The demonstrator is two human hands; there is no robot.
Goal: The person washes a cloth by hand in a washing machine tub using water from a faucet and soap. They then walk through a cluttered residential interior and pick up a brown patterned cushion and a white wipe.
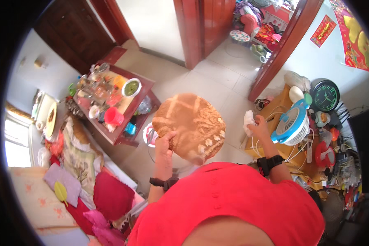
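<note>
A round brown cushion-like thing (189,126), textured and with small white tufts along its lower right edge, is in front of my body. My left hand (166,144) grips its lower left edge, with the thumb on top. Off to the right, my right hand (259,127) holds a crumpled white tissue or cloth (249,123) by its right side, apart from the brown thing. Black bands are round both wrists. What the brown thing is made of cannot be told.
A dark red table (147,87) with jars and cups stands left, above a sofa with cushions (113,196). At right, a wooden cabinet (252,144) bears a blue and white fan (292,123), cables and a round black clock (325,94). A red door frame (273,67) stands beyond.
</note>
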